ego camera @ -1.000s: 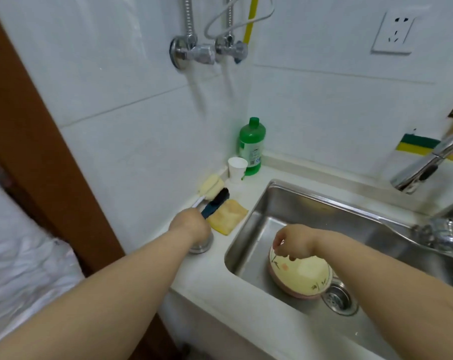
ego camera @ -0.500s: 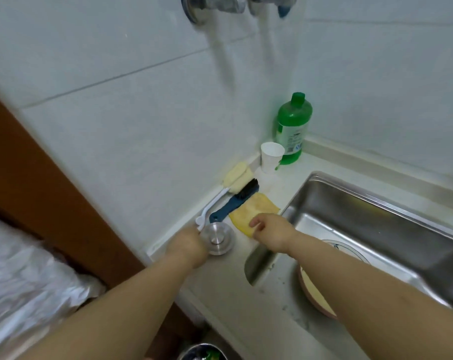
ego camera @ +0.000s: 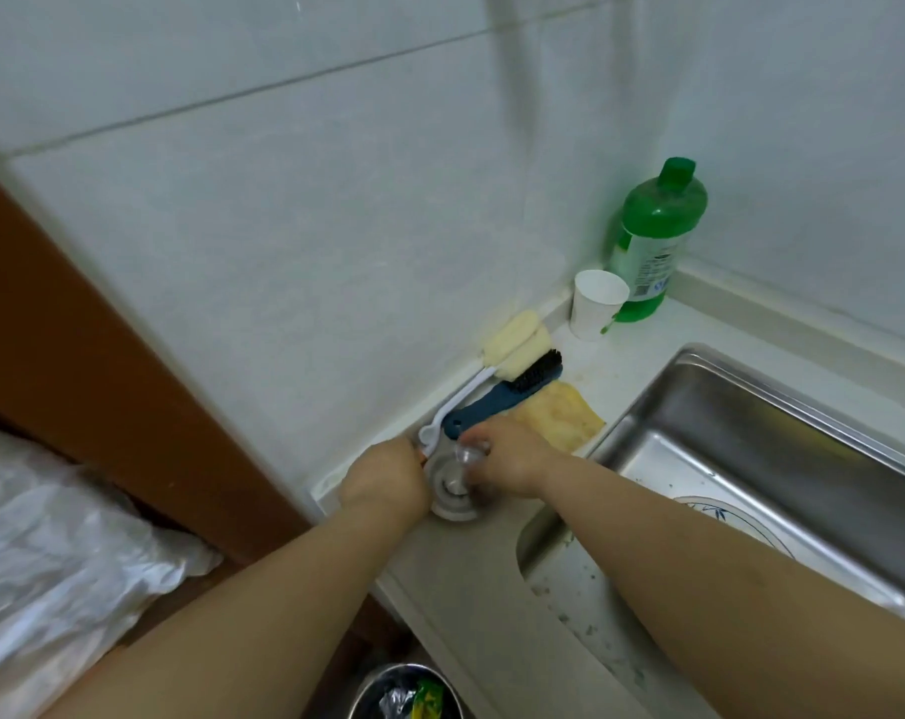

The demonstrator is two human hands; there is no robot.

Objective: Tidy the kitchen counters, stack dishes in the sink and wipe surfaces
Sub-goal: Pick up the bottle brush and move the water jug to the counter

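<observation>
Steel round lid [ego camera: 453, 490] at frame centre, on the bench [ego camera: 492, 589]: my left hand [ego camera: 385, 482] grips its edge, right hand [ego camera: 507, 459] pinches its knob. Next, I judge, lifting it into the sink [ego camera: 751, 407].

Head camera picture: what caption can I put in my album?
Both hands, left hand and right hand, at a metal sink strainer beside the sink.

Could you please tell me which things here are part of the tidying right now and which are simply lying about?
In hand now:
- metal sink stopper, with the left hand and right hand both on it
- sink
- patterned bowl in the sink

Lying about:
- yellow cloth
- blue brush
- white sponge brush
- paper cup
- green bottle
</observation>
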